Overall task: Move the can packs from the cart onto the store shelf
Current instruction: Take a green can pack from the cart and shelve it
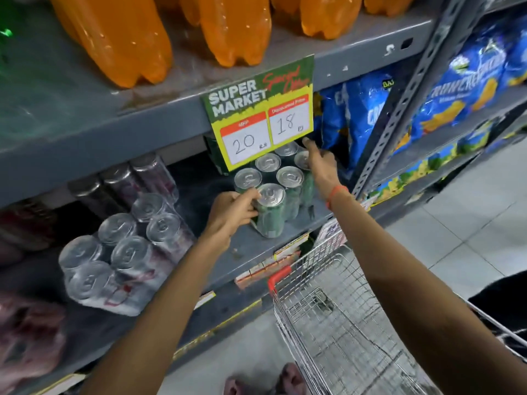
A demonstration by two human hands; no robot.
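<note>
A shrink-wrapped pack of green cans (278,192) stands upright on the grey middle shelf (248,246), partly under a hanging price sign. My left hand (232,213) grips the pack's near left corner, fingers wrapped around the front can. My right hand (320,166) lies flat against the pack's right side, fingers stretched toward the back cans. The wire cart (336,317) stands below the shelf at lower right, and I see no packs in the part in view.
A white-and-red can pack (119,258) sits to the left on the same shelf, with dark cans (125,181) behind it. The price sign (261,112) hangs from the shelf above, under orange bottles (233,27). Blue snack bags (462,81) fill the right rack.
</note>
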